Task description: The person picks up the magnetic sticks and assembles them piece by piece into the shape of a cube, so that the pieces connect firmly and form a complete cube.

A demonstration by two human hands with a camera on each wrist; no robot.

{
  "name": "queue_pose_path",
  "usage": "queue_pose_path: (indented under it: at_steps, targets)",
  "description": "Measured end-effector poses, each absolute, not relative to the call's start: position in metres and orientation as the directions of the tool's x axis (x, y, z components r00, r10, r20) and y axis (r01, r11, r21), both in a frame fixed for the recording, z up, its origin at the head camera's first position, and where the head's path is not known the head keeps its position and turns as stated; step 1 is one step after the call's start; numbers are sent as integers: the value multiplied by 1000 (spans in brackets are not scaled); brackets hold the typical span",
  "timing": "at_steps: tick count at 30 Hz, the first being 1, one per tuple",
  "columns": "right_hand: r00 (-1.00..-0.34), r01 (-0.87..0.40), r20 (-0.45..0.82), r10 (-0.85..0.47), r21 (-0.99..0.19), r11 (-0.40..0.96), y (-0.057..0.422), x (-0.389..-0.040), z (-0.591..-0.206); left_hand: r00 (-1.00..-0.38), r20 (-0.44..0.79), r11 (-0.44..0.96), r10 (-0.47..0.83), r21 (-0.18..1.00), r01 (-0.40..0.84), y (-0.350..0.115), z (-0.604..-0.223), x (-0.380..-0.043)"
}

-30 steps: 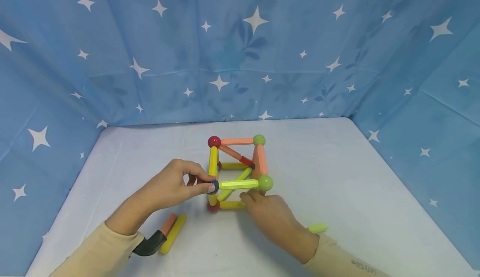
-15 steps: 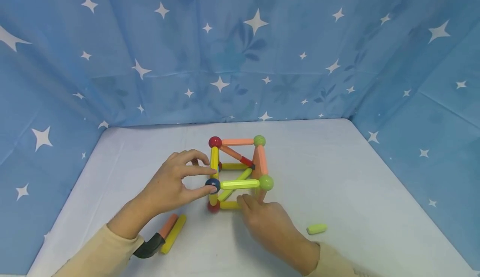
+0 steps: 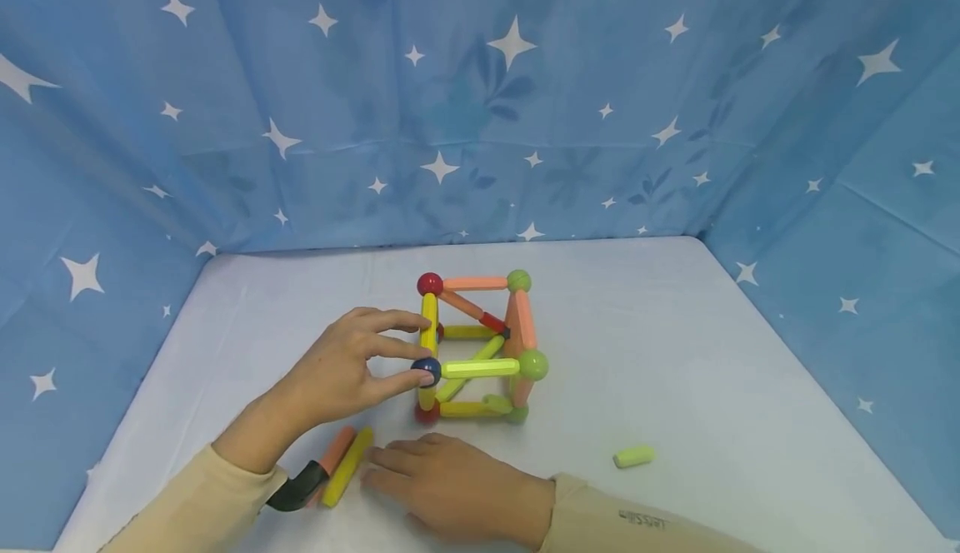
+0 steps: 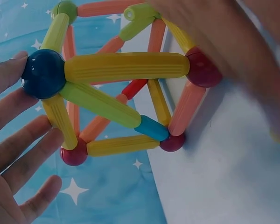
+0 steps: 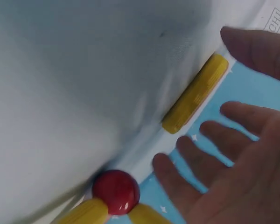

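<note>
A cube-like frame of coloured sticks and balls stands on the table, with a dark blue ball (image 3: 426, 371) at its near upper left corner. My left hand (image 3: 337, 370) pinches that blue ball between thumb and index finger; its other fingers spread beside the yellow stick (image 4: 126, 66). My right hand (image 3: 457, 482) is in front of the frame with its fingers extended, holding nothing. Close to its fingertips lies a loose yellow stick (image 3: 348, 468), seen also in the right wrist view as a yellow stick (image 5: 196, 93) apart from the fingers.
An orange stick (image 3: 337, 450) lies alongside the loose yellow one, and a black curved piece (image 3: 300, 487) is beside them, partly behind the left sleeve. A short light green stick (image 3: 633, 456) rests at the right. Blue star-patterned curtains (image 3: 480, 103) enclose the white table (image 3: 675, 328).
My right hand has left the frame's lower near edge and moved left toward the loose sticks, uncovering a short green piece and a green ball. The left hand stays at the blue ball.
</note>
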State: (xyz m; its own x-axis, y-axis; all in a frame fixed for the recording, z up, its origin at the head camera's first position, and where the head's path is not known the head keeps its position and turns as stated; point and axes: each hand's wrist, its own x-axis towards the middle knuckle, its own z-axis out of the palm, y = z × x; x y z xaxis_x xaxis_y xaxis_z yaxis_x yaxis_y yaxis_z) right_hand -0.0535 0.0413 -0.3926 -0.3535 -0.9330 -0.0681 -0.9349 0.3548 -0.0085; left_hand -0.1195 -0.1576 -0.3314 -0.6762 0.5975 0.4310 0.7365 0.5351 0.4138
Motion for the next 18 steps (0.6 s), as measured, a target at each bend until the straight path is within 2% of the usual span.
queue_pose_path:
  at_steps: [6, 13, 18]
  targets:
    - [-359, -933, -96, -929, 17, 359, 27, -57, -404, -681, 418, 548, 601, 405, 732, -158, -331, -119]
    - [-380, -923, -9, -925, 65, 379, 24, -59, -404, -670, 428, 538, 607, 399, 742, -157, -330, -120]
    - [-367, -926, -7, -930, 102, 365, 24, -60, -404, -676, 416, 546, 608, 400, 736, -156, -330, -121]
